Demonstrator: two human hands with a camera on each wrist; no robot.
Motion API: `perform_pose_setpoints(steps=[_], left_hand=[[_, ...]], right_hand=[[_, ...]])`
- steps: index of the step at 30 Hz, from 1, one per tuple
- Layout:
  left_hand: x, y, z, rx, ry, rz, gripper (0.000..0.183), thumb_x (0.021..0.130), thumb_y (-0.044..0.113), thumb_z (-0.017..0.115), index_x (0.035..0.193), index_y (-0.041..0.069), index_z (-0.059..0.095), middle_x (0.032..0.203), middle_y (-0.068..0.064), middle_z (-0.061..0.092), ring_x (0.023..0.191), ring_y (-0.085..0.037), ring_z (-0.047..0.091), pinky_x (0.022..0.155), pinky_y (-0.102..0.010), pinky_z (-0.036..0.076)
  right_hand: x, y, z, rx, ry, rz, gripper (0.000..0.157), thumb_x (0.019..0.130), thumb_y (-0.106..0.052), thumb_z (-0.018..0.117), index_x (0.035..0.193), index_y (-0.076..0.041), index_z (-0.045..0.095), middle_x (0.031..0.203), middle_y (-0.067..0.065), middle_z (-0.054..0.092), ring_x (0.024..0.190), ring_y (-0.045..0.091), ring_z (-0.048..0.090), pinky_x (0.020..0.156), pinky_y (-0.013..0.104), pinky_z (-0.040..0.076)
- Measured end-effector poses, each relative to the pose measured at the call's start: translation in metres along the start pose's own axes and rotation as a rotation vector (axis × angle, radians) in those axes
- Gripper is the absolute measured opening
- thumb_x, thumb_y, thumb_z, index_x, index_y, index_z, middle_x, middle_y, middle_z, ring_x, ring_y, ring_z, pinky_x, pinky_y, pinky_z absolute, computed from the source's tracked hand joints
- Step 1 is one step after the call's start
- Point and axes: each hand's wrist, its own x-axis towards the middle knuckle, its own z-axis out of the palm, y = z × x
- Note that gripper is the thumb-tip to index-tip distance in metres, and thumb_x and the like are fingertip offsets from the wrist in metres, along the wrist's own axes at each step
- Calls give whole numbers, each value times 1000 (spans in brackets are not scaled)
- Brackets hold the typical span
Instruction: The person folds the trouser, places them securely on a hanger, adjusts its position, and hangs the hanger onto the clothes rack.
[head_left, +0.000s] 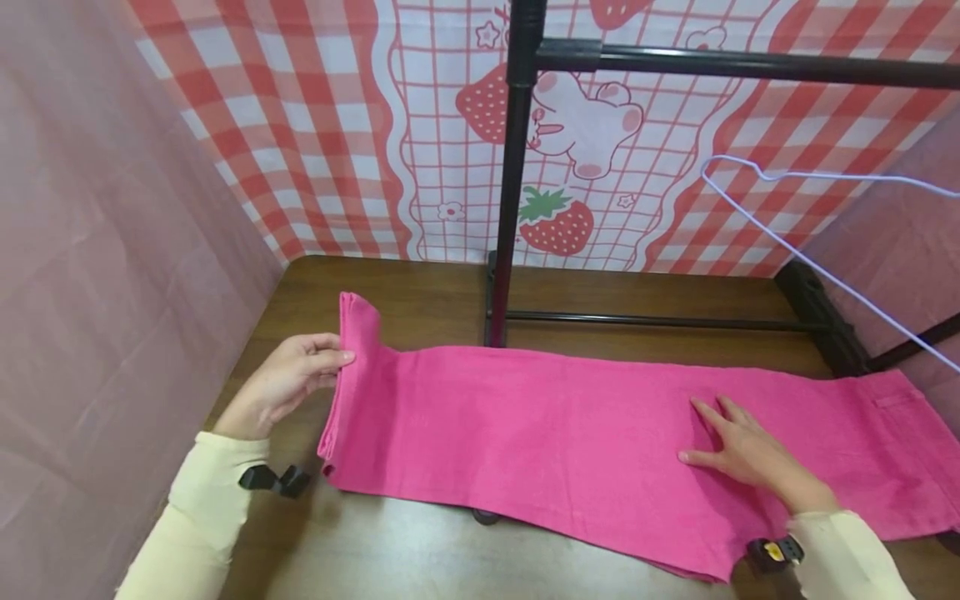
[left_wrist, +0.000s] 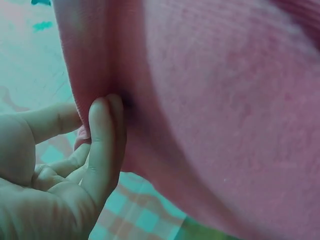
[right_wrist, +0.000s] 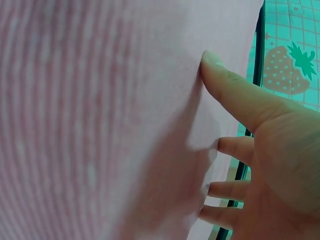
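Observation:
Bright pink trousers (head_left: 510,425) lie lengthwise across the wooden table, one leg laid over the other, with the waistband at the far right. At the left end, my left hand (head_left: 296,375) pinches the hem between thumb and fingers and lifts it, so the cloth stands up there. The left wrist view shows the thumb on one side of the pink cloth (left_wrist: 200,100) and fingers on the other. Toward the waist, my right hand (head_left: 750,454) rests on the trousers with fingers spread. In the right wrist view its fingertips touch the cloth (right_wrist: 165,100).
Behind the trousers stands a black metal rack (head_left: 513,183), its low bar (head_left: 660,319) running above the wooden table (head_left: 420,292). A lavender hanger (head_left: 810,250) hangs at the right. A checked strawberry curtain (head_left: 300,125) covers the back; a plain pinkish cloth (head_left: 97,250) covers the left side.

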Motion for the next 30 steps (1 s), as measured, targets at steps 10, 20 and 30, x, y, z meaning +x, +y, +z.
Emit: perform_pose_setpoints(steps=[10,20,30], left_hand=[[7,4,35,-38,-34,-19,8,93,1,55,94,7,61,80,4,66,72,-6,64,67,-27,58],[24,1,79,-20,-94,-16,7,91,1,54,97,-1,57,76,5,63,66,-6,64,64,-25,57],[34,-3,124,-2,-168,-5,12,91,-1,56,100,-9,55,75,4,62,64,-9,65,65,-28,59]], right_hand=[[1,-2,-6,-29,-49,31,108,75,-66,68,144,8,30,128,55,24,118,69,34,88,72,42],[3,-4,-6,-40,-50,30,108,74,-66,69,143,8,31,118,51,31,104,59,46,81,66,48],[4,-6,-6,-52,-41,24,104,76,-62,71,142,8,31,115,50,33,103,57,46,81,65,48]])
